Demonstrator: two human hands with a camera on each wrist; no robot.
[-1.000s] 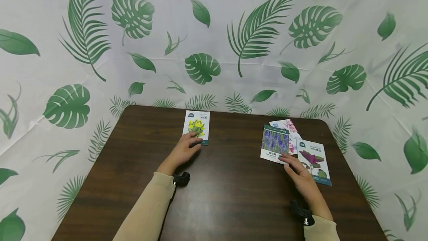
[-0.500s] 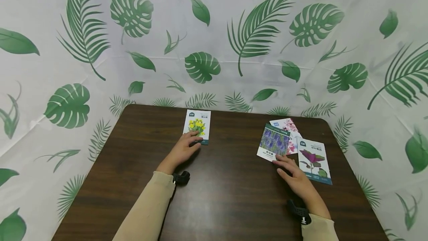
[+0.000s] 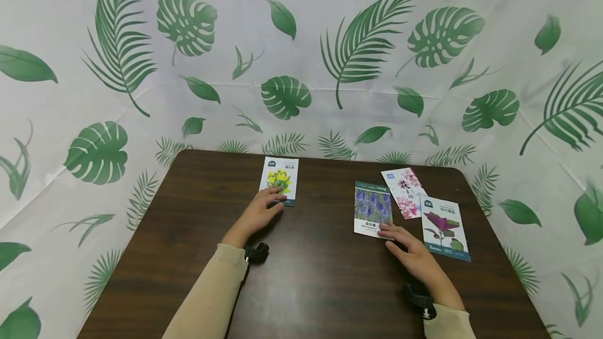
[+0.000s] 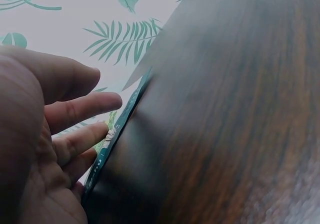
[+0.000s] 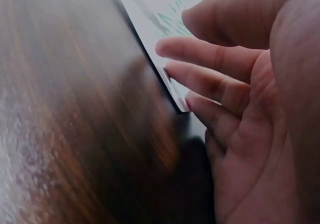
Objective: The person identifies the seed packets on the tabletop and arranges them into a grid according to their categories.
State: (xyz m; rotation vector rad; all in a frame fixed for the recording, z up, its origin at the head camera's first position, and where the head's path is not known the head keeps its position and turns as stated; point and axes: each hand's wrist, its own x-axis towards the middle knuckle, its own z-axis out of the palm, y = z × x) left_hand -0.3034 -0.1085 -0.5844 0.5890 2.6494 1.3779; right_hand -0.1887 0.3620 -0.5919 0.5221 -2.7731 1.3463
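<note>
On the table's left half lies a seed packet with yellow flowers (image 3: 279,174). My left hand (image 3: 256,214) rests on its near end, fingers extended and relaxed; in the left wrist view the packet's dark green edge (image 4: 117,129) runs beside the fingertips. On the right, my right hand (image 3: 414,255) touches the near right corner of a packet with purple lavender (image 3: 372,205), its fingers nearly straight. The right wrist view shows that packet's pale edge (image 5: 150,49) under the fingertips. Neither hand grips its packet.
A pink blossom packet (image 3: 404,190) lies behind and right of the lavender one. Its near corner meets a packet with a magenta plant (image 3: 444,226), right of my right hand. Leaf-patterned cloth (image 3: 301,41) hangs behind the dark wooden table (image 3: 311,276).
My right hand has slid the lavender packet left and slightly nearer, off the pink blossom packet, which now shows more fully. My left hand and the yellow-flower packet have stayed put.
</note>
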